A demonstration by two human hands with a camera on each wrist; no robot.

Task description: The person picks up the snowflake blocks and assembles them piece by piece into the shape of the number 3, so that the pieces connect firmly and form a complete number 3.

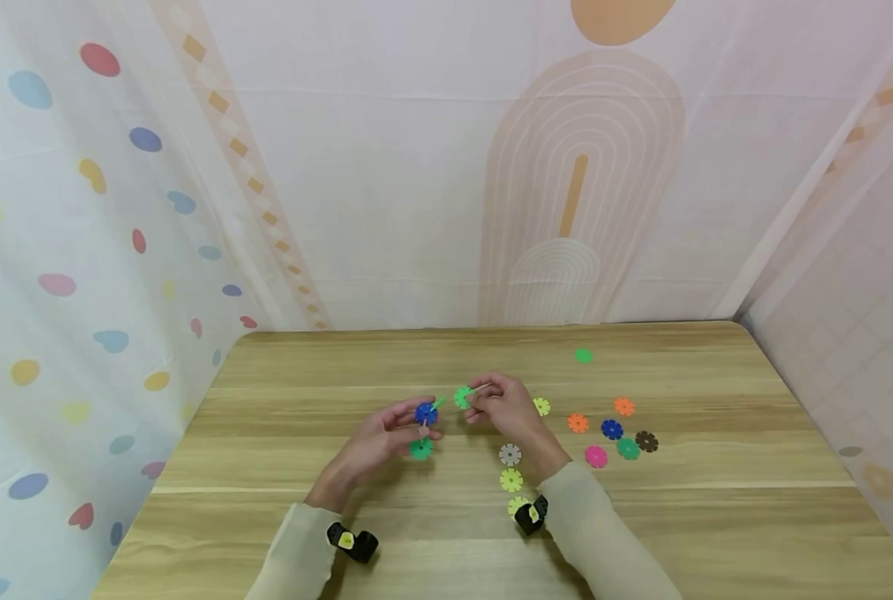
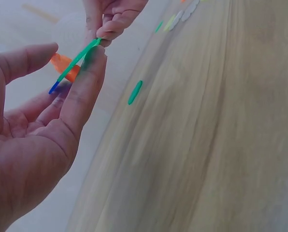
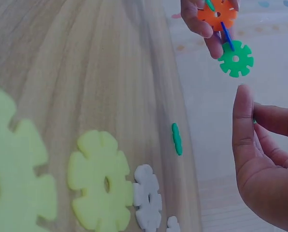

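A cluster of joined discs (image 1: pixel 426 414) was pinched by the left hand (image 1: pixel 377 443) above the desk (image 1: pixel 266 467). A green disc (image 1: pixel 463 397) was gripped by the right hand (image 1: pixel 508 408).

Bright, even, soft light; faint shadows; wrist views blurred up close, head view bowed at the edges.

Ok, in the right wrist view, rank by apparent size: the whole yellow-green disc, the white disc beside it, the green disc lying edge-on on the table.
1. Yellow-green disc, largest.
2. White disc.
3. Edge-on green disc, only a sliver.
Nearness to the camera inflates the first two, so true sizes may match.
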